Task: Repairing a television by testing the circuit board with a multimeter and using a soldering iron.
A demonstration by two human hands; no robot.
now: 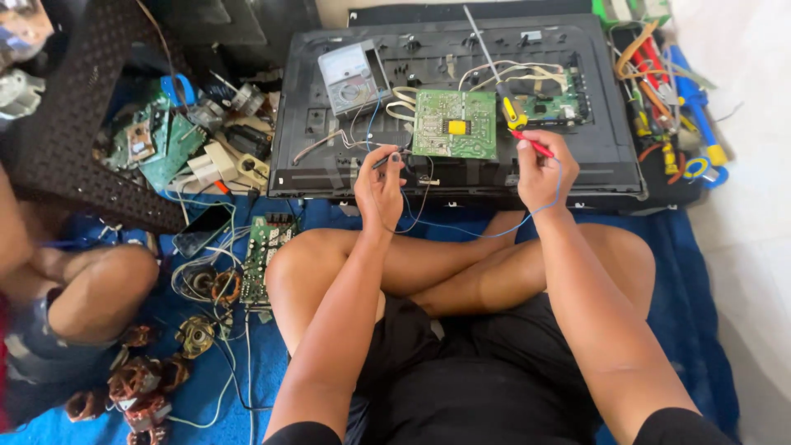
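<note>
Both hands pinch meter probes over an opened television back.

Head view: the left hand (379, 188) is closed on a thin black probe (386, 159), the right hand (540, 169) on a thin red probe (531, 144), both tips beside the green rectangular circuit board (455, 124) on the black metal panel (610, 148). A slipped tip could bridge solder points; the blue lead (461, 232) trailing to the grey analogue meter (354, 78) could snag a knee and tug it.
</note>
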